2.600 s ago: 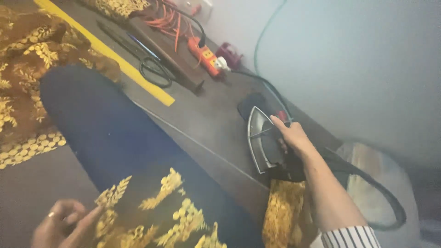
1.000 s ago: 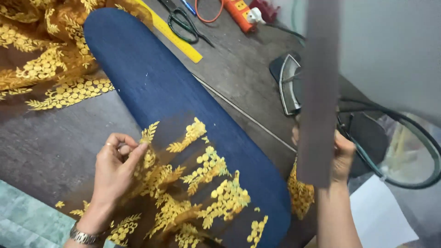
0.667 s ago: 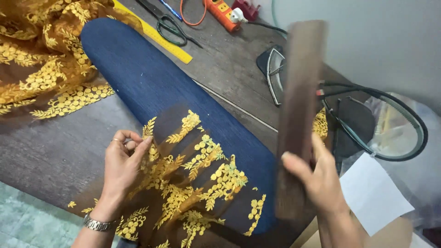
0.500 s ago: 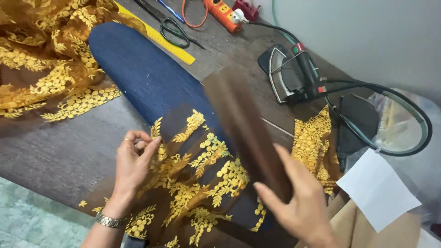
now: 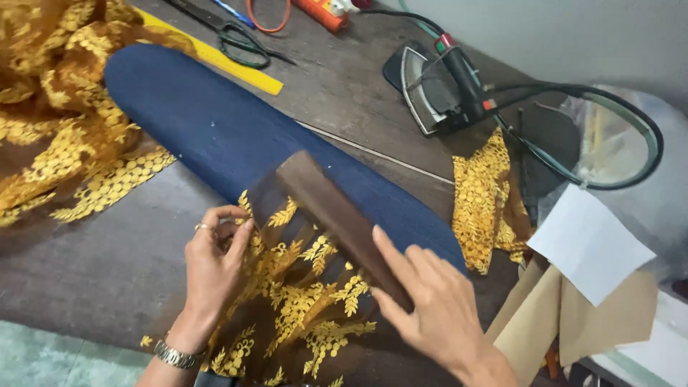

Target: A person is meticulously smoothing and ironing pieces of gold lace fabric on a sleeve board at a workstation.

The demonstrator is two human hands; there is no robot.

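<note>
My right hand (image 5: 430,308) presses a long dark brown strip (image 5: 326,208) down across gold-embroidered sheer brown fabric (image 5: 301,301) that lies on a dark blue padded board (image 5: 208,136). Its fingers lie flat on the near end of the strip. My left hand (image 5: 215,265), with a ring and a wristwatch, pinches the fabric's edge just left of the strip.
More gold-embroidered fabric (image 5: 57,122) is heaped at the left. An iron (image 5: 437,89) with its cord stands at the back right, a yellow ruler (image 5: 215,57) and scissors (image 5: 236,36) behind the board. Another piece of embroidered fabric (image 5: 484,193), white paper (image 5: 591,244) and tan sheets (image 5: 573,322) lie right.
My right hand let go of the iron, took up the brown strip, held it upright, then lowered it flat onto the fabric. The left hand kept pinching the fabric edge.
</note>
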